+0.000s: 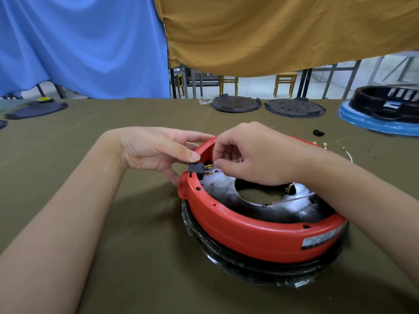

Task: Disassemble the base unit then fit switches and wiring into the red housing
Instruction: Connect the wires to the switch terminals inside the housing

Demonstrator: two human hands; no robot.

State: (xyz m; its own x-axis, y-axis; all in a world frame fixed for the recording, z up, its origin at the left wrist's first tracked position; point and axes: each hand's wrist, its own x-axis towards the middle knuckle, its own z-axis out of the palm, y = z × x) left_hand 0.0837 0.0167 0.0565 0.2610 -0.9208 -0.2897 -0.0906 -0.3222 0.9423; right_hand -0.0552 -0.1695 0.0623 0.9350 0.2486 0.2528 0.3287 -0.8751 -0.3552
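The left hand (156,150) pinches a small black switch (196,169) between thumb and fingers, holding it at a notch in the rim of the red housing (238,225), with the switch's brass terminals pointing inward. The right hand (256,157) reaches over the far rim, fingers curled and its thumb tip just beside those terminals; it seems to nip a thin pale wire (238,159), though what it grips is too small to tell for sure. The housing is a ring with an open round centre, lying on a black plastic-wrapped part (226,257) on the olive-green table cover (113,223), with bare cloth to the left and near sides. Loose wires with brass lugs (324,145) lie to the right. Two dark round plates (235,104) sit near the far edge, beside a black unit on a blue base (371,121). Blue and mustard cloths hang behind.
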